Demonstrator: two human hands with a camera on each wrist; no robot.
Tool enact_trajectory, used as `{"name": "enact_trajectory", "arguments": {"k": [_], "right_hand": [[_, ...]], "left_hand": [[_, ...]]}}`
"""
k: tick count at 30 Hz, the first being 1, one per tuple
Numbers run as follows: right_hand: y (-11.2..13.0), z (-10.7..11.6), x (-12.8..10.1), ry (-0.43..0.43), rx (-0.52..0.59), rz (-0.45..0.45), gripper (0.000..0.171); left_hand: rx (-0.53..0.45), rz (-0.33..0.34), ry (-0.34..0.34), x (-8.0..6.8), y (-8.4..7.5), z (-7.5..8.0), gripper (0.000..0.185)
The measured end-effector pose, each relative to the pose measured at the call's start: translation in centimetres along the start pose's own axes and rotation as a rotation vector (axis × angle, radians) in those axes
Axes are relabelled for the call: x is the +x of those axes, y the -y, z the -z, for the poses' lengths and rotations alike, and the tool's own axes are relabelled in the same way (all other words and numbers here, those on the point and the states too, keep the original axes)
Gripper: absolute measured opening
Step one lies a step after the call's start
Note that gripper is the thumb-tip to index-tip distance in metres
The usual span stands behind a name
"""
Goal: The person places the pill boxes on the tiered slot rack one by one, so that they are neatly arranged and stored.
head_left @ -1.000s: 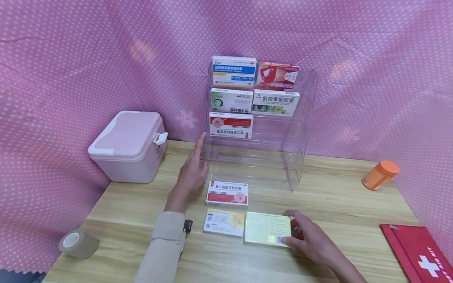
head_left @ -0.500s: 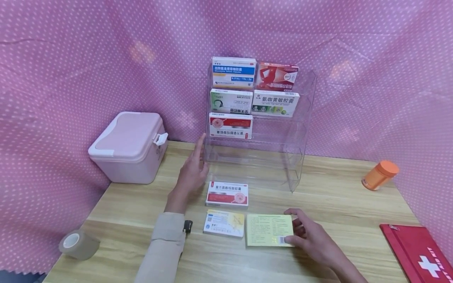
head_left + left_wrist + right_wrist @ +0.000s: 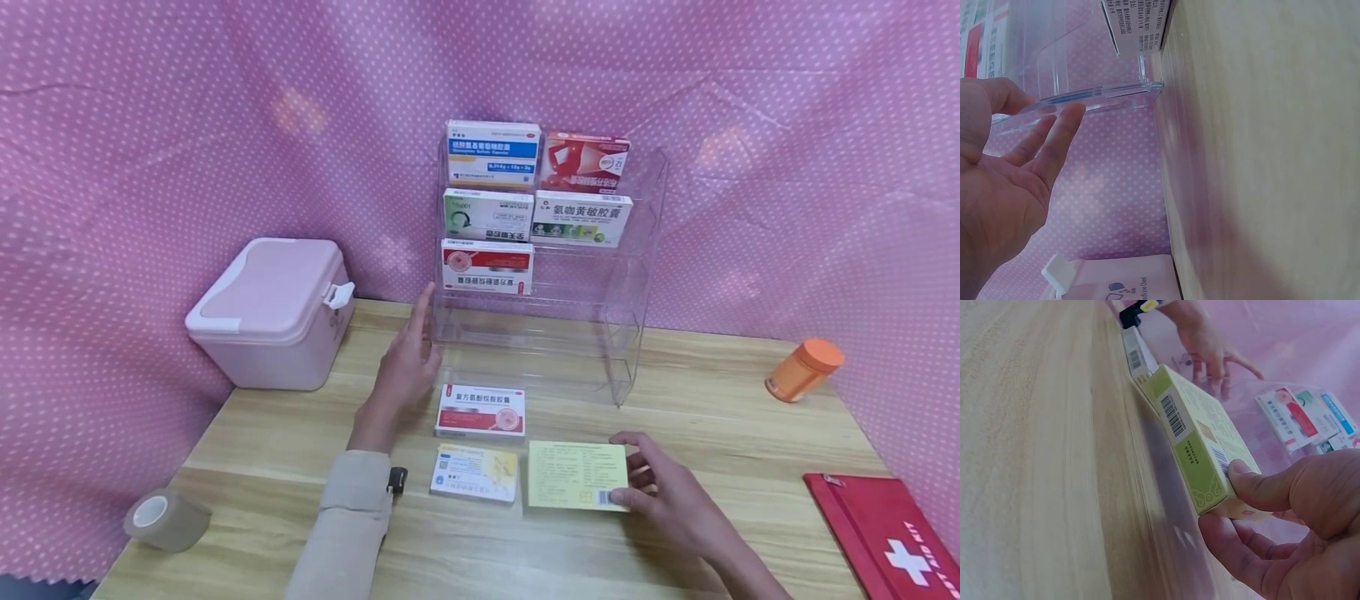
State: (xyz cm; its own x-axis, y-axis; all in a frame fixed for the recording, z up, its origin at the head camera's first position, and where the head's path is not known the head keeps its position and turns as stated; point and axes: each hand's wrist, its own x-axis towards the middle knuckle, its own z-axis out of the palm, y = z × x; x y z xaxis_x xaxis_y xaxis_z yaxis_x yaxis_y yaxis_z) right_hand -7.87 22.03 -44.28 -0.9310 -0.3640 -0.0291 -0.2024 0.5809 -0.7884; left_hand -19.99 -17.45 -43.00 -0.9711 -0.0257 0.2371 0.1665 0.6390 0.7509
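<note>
Pinching the yellow-green box (image 3: 577, 475) at its right end, the fingers (image 3: 1254, 487) of the right hand (image 3: 667, 500) are curled on it, thumb on the printed top face and the others under the end flap. In the right wrist view the box is tipped up off the table (image 3: 712, 417), one long edge raised. It sits in front of the clear rack (image 3: 551, 325), a little to the right of the rack's middle.

The left hand (image 3: 405, 375) rests flat and edge-on beside the rack's left wall, fingers (image 3: 1054, 140) straight and slightly spread, holding nothing; judging by its place, it steadies the rack.

Two more boxes lie in front of the rack: a red-and-white box (image 3: 481, 411) nearest it and a blue-and-yellow box (image 3: 475, 472) just left of the held one.

The step in hand looks like picking up this box. A next move would call for lifting it clear and turning it upright to fit an open rack shelf.
</note>
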Motion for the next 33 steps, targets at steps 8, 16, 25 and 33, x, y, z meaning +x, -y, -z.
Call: {"name": "enact_trajectory", "arguments": {"k": [8,16,25,33], "right_hand": [[0.2,0.6,0.0,-0.03,-0.011,0.01,0.062],[0.3,1.5,0.3,-0.079,-0.035,0.032,0.064],[0.7,2.7,0.7,-0.122,-0.033,0.05,0.064],[1.1,3.9,1.2,-0.166,-0.074,0.078,0.066]], "left_hand": [[-0.008,-0.001,0.002,0.0,0.2,-0.1,0.113],[-0.009,-0.007,0.001,0.0,0.2,-0.1,0.113],[-0.008,-0.005,0.003,0.0,0.4,-0.1,0.113],[-0.009,0.001,0.002,-0.1,0.2,0.0,0.113]]}}
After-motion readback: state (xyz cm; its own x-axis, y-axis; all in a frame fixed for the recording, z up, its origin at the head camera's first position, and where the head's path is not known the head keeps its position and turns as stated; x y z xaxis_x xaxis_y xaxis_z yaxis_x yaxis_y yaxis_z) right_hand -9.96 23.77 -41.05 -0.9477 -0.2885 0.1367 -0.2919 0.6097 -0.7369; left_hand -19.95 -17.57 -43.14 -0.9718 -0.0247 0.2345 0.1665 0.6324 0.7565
